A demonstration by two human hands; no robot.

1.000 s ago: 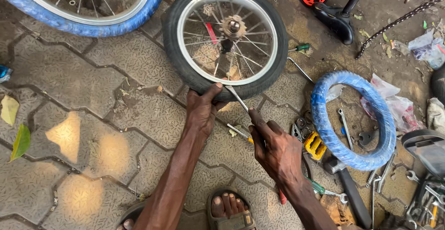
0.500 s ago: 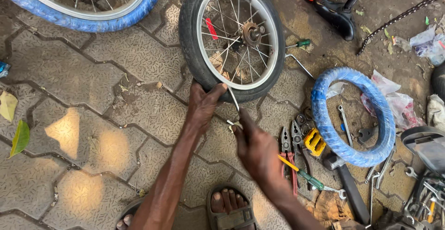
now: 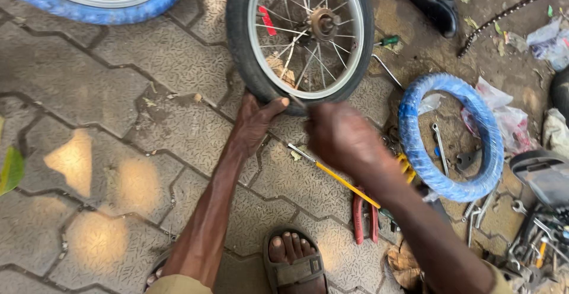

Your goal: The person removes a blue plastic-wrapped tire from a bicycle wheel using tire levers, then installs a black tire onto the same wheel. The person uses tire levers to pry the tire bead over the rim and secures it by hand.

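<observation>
1. Our left hand (image 3: 256, 119) grips the near edge of the black-tyred wheel (image 3: 301, 36), thumb over the tyre; the wheel lies on the paving (image 3: 148, 128)
2. Our right hand (image 3: 341, 140) is closed and blurred just beside the rim; whether it pinches a tool we cannot tell
3. The wheel looks rigid and light, its tyre grippy; the tyre edge seems the best hold, clear of the thin spokes

We saw soft, even daylight over the paving (image 3: 148, 122), mostly shade. Pale sun patches lay at lower left, dappled and blurred at their edges. Shadows under the wheel (image 3: 299, 33) were faint. Our right hand (image 3: 341, 137) was smeared with motion blur; the left hand (image 3: 255, 119) stayed fairly sharp. Straight lines bowed slightly near the corners. We saw no harsh glare.
</observation>
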